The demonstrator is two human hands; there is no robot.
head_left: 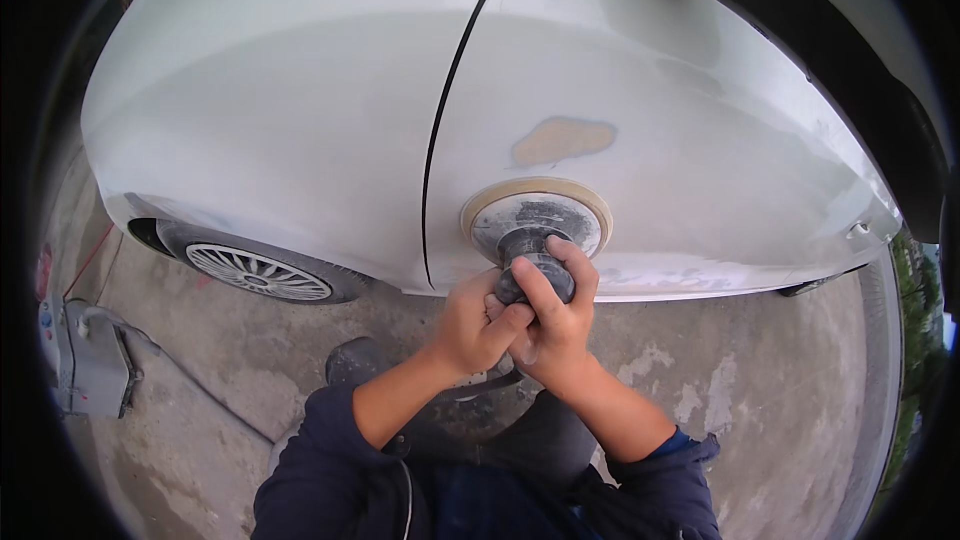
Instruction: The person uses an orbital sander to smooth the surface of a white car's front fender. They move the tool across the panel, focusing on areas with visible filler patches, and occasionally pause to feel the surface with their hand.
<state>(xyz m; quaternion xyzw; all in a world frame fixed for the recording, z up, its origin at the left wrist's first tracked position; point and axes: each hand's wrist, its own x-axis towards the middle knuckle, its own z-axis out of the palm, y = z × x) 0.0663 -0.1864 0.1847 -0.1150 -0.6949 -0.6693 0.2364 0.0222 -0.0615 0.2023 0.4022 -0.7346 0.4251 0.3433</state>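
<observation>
A dusty disc sander [535, 215], with a wide round pad and a black body, is held against the pale car door [680, 160]. My right hand [560, 315] wraps its rear knob, the fingers reaching over the top. Beside it my left hand [475, 325] is closed around the lower side of the tool, and its inner fingers are partly hidden. Just above the pad shows a tan patch [563, 140] with a grey rim, bare of the white paint. The pad's working face is hidden against the panel.
A dark door seam [455, 70] runs left of the sander. At lower left is the car's wheel [258, 272]. A grey machine [95, 360] with a hose [205, 385] stands on the stained concrete floor [740, 410]. Dark trim [800, 15] crosses the upper right.
</observation>
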